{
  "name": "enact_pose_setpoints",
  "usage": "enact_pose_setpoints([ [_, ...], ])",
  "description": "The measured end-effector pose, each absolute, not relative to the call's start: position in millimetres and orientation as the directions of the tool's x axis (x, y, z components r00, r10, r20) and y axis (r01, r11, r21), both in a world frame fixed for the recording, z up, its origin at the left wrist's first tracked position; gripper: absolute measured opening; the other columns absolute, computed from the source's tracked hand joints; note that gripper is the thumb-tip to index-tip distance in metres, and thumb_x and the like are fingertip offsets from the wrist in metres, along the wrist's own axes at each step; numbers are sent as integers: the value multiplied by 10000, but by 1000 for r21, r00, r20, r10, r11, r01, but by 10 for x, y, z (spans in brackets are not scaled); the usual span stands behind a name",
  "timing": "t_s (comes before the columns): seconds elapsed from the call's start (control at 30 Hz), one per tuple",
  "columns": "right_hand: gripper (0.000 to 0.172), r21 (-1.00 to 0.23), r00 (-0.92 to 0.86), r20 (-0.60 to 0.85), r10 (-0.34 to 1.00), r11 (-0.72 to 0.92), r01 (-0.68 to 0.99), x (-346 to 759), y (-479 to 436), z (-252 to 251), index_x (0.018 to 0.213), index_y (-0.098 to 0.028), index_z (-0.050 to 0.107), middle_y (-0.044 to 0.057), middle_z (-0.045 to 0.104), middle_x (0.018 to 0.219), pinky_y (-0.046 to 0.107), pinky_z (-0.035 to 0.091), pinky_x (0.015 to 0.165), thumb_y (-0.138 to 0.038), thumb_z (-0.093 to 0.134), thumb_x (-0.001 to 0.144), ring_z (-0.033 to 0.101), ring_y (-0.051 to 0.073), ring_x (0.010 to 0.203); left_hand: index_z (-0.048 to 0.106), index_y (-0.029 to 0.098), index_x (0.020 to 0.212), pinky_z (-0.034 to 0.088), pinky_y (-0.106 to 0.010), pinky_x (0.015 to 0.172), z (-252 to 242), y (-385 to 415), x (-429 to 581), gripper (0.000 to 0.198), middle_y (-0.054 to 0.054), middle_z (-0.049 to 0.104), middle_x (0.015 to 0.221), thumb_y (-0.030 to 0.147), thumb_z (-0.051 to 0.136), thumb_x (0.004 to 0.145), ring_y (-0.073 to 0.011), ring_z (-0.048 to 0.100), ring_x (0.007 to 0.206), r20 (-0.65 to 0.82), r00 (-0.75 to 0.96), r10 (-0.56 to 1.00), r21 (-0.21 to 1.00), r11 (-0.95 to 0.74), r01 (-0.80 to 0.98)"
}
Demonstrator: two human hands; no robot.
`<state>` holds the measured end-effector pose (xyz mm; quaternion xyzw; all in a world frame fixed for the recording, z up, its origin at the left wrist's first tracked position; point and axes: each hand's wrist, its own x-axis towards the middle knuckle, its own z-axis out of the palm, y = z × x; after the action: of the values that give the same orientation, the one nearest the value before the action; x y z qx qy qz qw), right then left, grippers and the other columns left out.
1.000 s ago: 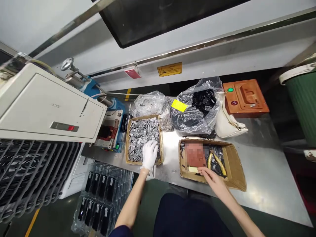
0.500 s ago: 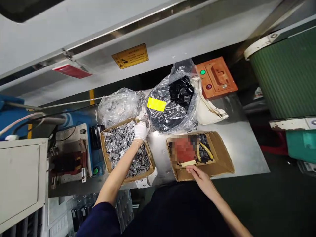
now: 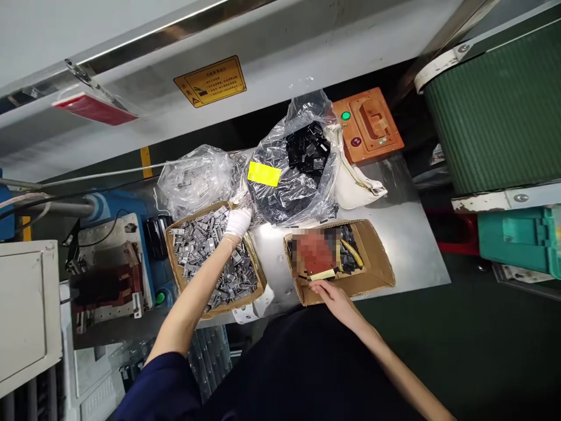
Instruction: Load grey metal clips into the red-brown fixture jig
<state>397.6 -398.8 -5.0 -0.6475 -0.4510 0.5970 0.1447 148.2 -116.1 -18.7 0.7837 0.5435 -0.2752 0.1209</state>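
My left hand [image 3: 239,223], in a white glove, is at the upper right corner of a cardboard box [image 3: 259,275] heaped with small grey metal parts [image 3: 210,248]. Its fingertips point away from me, and I cannot see whether they grip anything. My bare right hand [image 3: 332,293] is at the near side of a second cardboard box [image 3: 377,251]. Its thumb and fingers are pinched together just below a pale yellow strip [image 3: 322,275] on a red block [image 3: 314,254], which is partly pixelated. What they hold, if anything, is too small to make out. Black pieces [image 3: 349,257] and a yellow curved handle [image 3: 352,254] lie beside the block.
Behind the boxes stand a clear bag of black parts [image 3: 312,152] with a yellow label, another clear plastic bag [image 3: 197,178], a white pouch [image 3: 357,187] and an orange control box [image 3: 370,126]. A blue-based machine [image 3: 118,257] is at left, a green conveyor belt [image 3: 495,111] at right.
The view has shifted, so the whole scene sits further left and slightly higher. Both hands stay at the same places by their boxes.
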Motion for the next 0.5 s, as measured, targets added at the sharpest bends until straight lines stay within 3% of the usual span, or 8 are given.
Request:
enact_pose_setpoints([
  [0.17, 416, -736, -161, -625, 764, -508, 447, 4079, -3984, -81, 1027, -252, 663, 88, 760, 1088, 412, 567, 921, -516, 351, 948, 720, 275, 1050, 545, 97, 1332, 505, -364, 959, -93, -1175, 1364, 394, -171, 678, 1229, 298, 308, 1090, -246, 672, 1107, -523, 231, 821, -85, -319, 944],
  [0.27, 417, -737, -178, -614, 769, -478, 479, 4113, -3946, -95, 1002, -260, 669, 91, 755, 1107, 431, 569, 926, -507, 340, 939, 720, 286, 1040, 552, 102, 1319, 500, -319, 950, -70, -1167, 1337, 431, -170, 688, 1242, 327, 258, 1098, -236, 679, 1117, -512, 189, 838, -92, -272, 958],
  [0.5, 423, -716, -214, -612, 762, -419, 558, 4137, -3815, -49, 1011, -260, 672, 86, 745, 1129, 467, 552, 959, -478, 316, 938, 707, 291, 1058, 627, 129, 1224, 537, -423, 973, -115, -1103, 1366, 411, -103, 728, 1118, 397, 344, 1094, -213, 705, 1027, -536, 156, 830, -78, -233, 969],
])
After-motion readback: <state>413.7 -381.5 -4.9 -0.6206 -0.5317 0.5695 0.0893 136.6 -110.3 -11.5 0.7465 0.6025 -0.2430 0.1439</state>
